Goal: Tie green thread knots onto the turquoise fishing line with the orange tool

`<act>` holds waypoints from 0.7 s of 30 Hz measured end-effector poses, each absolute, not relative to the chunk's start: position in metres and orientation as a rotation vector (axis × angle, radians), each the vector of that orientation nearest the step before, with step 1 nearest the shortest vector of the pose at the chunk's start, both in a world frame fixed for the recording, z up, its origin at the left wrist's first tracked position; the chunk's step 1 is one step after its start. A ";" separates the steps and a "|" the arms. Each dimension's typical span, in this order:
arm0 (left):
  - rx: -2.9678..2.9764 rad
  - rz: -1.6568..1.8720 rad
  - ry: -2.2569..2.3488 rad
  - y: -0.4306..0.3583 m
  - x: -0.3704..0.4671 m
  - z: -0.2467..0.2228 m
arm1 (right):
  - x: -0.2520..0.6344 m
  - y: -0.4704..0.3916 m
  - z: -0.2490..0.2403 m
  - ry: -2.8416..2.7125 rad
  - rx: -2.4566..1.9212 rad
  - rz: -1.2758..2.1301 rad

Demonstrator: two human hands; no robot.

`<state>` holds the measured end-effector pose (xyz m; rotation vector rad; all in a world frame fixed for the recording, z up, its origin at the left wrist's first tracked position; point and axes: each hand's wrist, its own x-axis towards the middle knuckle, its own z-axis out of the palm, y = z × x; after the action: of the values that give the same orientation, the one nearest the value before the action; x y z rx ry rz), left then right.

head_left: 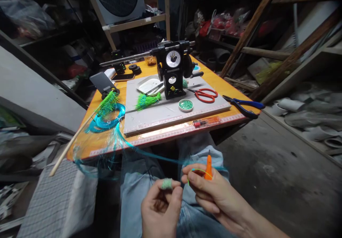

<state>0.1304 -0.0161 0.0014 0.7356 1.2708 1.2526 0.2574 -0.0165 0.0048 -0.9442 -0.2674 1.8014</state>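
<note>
My left hand (161,209) is over my lap, thumb and index fingertip pressed together; anything between them is too small to make out. Green tape (167,184) wraps its index finger. Close beside it, my right hand (213,191) pinches a thin yellow-green line (201,170) that curves over the fingers. An orange-handled tool (208,168) with a thin dark tip is tucked in the same hand, pointing up. Behind the right hand runs a bundle of blue strands (149,154), reaching back to the table's front left. Its end near the hand is blurred.
On the orange table (87,138) a grey board (160,118) bears a black machine with a dial (173,68), red-handled scissors (205,95), a dish of green beads (185,105) and green bristly strands (146,101). Blue-handled pliers (244,106) overhang the right edge. A stick (71,143) juts out left.
</note>
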 end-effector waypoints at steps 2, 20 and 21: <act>0.728 1.272 1.260 -0.016 0.131 0.001 | 0.257 -0.018 0.006 -0.245 -0.928 1.808; 1.292 1.460 0.998 -0.004 0.117 0.005 | 0.264 -0.024 0.009 -0.346 -0.864 2.035; 1.325 1.436 0.970 -0.003 0.113 0.005 | 0.266 -0.024 0.009 -0.370 -0.865 2.065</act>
<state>0.1133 -0.0025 0.0046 1.3248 0.9702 1.4362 0.2655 -0.0244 0.0090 -0.8650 -0.3695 2.0649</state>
